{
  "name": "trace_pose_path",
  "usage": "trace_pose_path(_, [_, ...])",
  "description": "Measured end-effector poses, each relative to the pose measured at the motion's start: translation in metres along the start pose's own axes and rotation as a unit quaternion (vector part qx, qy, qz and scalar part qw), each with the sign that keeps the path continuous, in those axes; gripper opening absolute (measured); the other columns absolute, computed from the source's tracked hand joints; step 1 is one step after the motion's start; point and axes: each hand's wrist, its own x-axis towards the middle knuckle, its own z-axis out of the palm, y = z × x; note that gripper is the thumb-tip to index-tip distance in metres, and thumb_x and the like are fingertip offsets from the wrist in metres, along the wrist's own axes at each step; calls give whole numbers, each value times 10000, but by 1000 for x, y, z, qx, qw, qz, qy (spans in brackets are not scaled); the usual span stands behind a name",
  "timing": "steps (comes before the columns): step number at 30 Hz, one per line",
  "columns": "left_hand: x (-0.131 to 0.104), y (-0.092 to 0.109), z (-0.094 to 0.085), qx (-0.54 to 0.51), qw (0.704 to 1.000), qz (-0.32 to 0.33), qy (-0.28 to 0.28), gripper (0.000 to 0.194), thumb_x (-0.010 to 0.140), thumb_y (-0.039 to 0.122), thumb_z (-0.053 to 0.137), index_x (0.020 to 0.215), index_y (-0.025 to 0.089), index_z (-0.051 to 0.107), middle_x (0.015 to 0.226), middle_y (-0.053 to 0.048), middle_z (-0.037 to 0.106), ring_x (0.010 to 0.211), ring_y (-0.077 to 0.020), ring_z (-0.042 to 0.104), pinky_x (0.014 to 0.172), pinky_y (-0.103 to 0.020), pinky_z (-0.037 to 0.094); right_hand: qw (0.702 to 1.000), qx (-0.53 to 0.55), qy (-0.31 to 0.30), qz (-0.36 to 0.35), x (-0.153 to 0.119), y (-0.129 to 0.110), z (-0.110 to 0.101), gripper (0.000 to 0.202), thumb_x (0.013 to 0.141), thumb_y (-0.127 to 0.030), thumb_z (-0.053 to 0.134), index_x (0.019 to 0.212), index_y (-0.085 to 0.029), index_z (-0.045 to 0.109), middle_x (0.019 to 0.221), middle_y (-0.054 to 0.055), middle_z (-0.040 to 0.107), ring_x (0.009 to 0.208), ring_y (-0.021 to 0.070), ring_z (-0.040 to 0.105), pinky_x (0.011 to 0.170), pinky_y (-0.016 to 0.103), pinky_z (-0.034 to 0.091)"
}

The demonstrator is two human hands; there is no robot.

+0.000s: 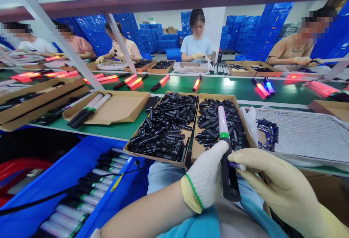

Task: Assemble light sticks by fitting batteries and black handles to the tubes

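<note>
My left hand [208, 174], in a white knit glove, is closed around the black handle of a light stick [224, 127]. The stick has a pinkish-white translucent tube and a green ring, and it points up and away from me. At the handle's right side, my right hand [280, 180] in a pale yellow rubber glove pinches a small purple-and-silver battery [237, 165]. The battery lies against or very near the handle; whether it touches an opening there I cannot tell. Beyond my hands stand two cardboard trays, the left tray [191, 141] and right tray [194, 154], filled with small black plastic parts [163, 132].
To the right is a tray of densely packed batteries [308, 129]. A cardboard tray [125, 103] with two light sticks stands left. A blue bin [106, 143] of light sticks sits lower left. Lit sticks lie on the green conveyor [180, 85]; several co-workers sit behind it.
</note>
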Motion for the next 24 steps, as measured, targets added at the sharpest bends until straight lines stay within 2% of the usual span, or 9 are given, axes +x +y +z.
trace_pose_path(4, [2, -2, -2, 21, 1000, 21, -2, 223, 872, 330, 625, 878, 114, 680, 756, -66, 681, 810, -202, 665, 860, -319, 503, 972, 111, 86, 187, -6, -7, 9, 228, 902, -246, 624, 1124, -297, 612, 966, -18, 724, 831, 141, 709, 752, 206, 602])
trace_pose_path(6, [3, -3, -3, 23, 999, 32, -1, 225, 885, 325, 608, 883, 111, 680, 753, -66, 679, 788, -188, 661, 833, -300, 512, 960, 129, 75, 238, -6, -10, 12, 150, 873, -294, 665, 1021, -274, 657, 902, -10, 722, 777, 153, 705, 680, 204, 601])
trace_pose_path(8, [2, -3, -4, 21, 999, 36, 3, 229, 886, 335, 613, 909, 118, 683, 787, -65, 682, 793, -182, 659, 806, -289, 522, 960, 117, 38, 253, -6, -10, 14, 110, 868, -334, 668, 938, -249, 679, 852, 8, 700, 731, 160, 684, 629, 223, 589])
trace_pose_path(10, [0, -1, -4, 23, 999, 33, 4, 233, 881, 352, 628, 950, 136, 683, 849, -65, 683, 811, -180, 658, 781, -285, 531, 975, 66, 11, 210, -4, -7, 16, 111, 882, -334, 646, 932, -248, 695, 844, 23, 651, 736, 163, 650, 642, 260, 572])
trace_pose_path(12, [-4, 2, -3, 29, 999, 24, 5, 259, 894, 369, 616, 1026, 152, 663, 954, -68, 675, 847, -176, 651, 774, -305, 542, 991, -16, 3, 130, -3, -4, 17, 125, 892, -307, 632, 980, -258, 707, 869, 36, 590, 785, 167, 613, 693, 288, 549])
trace_pose_path(14, [-6, 5, -3, 32, 999, 18, 6, 301, 917, 372, 585, 1126, 159, 622, 1081, -79, 647, 909, -181, 638, 791, -350, 550, 994, -81, 1, 67, -3, 0, 18, 188, 909, -279, 611, 1077, -250, 691, 925, 55, 552, 865, 177, 585, 752, 302, 528])
trace_pose_path(17, [-6, 6, -2, 33, 999, 15, 7, 339, 930, 372, 567, 1194, 161, 585, 1162, -92, 615, 958, -190, 625, 807, -386, 551, 994, -109, -13, 20, -7, 3, 18, 279, 942, -227, 542, 1208, -203, 624, 1043, 90, 539, 998, 191, 555, 834, 307, 505])
trace_pose_path(20, [-3, 5, -3, 30, 999, 9, 9, 324, 931, 382, 563, 1148, 145, 602, 1082, -83, 639, 879, -168, 634, 755, -348, 555, 993, -114, -33, -9, -14, 5, 15, 332, 951, -178, 486, 1268, -190, 586, 1145, 107, 519, 1090, 204, 524, 887, 325, 480])
trace_pose_path(24, [1, 5, -8, 29, 999, -10, 11, 317, 884, 417, 623, 966, 113, 655, 849, -61, 650, 690, -129, 622, 618, -243, 521, 988, -129, -60, -59, -19, 6, 8, 343, 950, -196, 469, 1274, -192, 582, 1221, 119, 508, 1124, 230, 505, 889, 365, 462])
